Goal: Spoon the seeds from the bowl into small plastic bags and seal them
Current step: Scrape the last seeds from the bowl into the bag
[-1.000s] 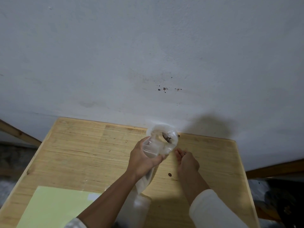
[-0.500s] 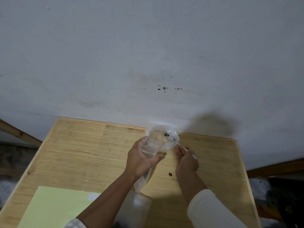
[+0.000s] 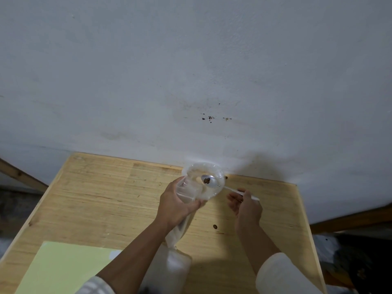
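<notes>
Spoonful of seeds sitting right over the open bag

Left hand [image 3: 177, 205] is wrapped around the clear plastic bag [image 3: 199, 185], holding its mouth open at the far edge of the wooden table [image 3: 106, 198]. Right hand [image 3: 246, 205], just to the right of it, pinches the handle of the spoon [image 3: 214, 183], whose bowl carries a few brown seeds [image 3: 206, 181] inside the bag's opening. One loose seed [image 3: 215, 226] lies on the table between the wrists, nearer the camera.

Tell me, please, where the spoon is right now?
The spoon is at the table's far edge, pinched by the right hand, its bowl over the clear bowl.
</notes>
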`<state>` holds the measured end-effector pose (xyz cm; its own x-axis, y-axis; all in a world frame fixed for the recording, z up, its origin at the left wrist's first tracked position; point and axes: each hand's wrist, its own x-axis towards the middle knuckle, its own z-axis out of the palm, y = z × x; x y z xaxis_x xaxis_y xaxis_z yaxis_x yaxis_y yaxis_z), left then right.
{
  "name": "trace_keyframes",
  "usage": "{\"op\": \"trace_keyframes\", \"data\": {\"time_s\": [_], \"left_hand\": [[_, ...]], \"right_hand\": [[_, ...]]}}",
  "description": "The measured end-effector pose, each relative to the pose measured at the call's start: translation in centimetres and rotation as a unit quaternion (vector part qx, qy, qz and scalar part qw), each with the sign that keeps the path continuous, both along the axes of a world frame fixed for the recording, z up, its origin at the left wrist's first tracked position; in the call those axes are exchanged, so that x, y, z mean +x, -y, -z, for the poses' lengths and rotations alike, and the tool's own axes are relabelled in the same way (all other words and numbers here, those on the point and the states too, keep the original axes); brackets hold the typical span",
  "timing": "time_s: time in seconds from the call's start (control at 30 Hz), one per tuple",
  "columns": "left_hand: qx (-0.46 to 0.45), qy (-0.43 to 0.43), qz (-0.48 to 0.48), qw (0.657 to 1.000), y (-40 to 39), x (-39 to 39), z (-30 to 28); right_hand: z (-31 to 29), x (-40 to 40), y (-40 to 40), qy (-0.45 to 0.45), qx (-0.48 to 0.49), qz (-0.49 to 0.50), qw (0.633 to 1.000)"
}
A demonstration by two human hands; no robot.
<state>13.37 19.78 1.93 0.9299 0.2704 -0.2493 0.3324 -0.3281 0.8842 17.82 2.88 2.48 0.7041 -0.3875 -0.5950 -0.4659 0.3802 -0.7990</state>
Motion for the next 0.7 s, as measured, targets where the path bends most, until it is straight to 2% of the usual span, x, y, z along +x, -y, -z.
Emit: {"op": "trace_keyframes", "data": {"time_s": [0.17,0.3,0.43,0.57,0.63,0.7], "left_hand": [[0.007,0.015,-0.010,1.000,-0.8,-0.2,0.1],[0.021,0.028,-0.017,0.999,-1.2,-0.1,0.2],[0.022,0.040,-0.021,0.999,-1.3,0.0,0.0],[0.032,0.056,-0.024,0.998,-1.6,-0.1,-0.3],[0.035,0.069,-0.026,0.997,-1.8,-0.2,-0.6],[0.036,0.082,-0.022,0.996,-1.9,-0.2,-0.9]], "right_hand": [[-2.7,0.1,-0.1,0.064,-0.053,-0.058,0.995],[-5.1,0.1,-0.9,0.136,-0.093,-0.142,0.976],[-6.7,-0.4,-1.9,0.215,-0.198,-0.252,0.923],[-7.2,-0.9,-2.4,0.295,-0.322,-0.343,0.832],[-7.6,-1.3,-2.5,0.308,-0.335,-0.358,0.815],[-8.3,-1.7,-2.4,0.296,-0.338,-0.358,0.819]]}}
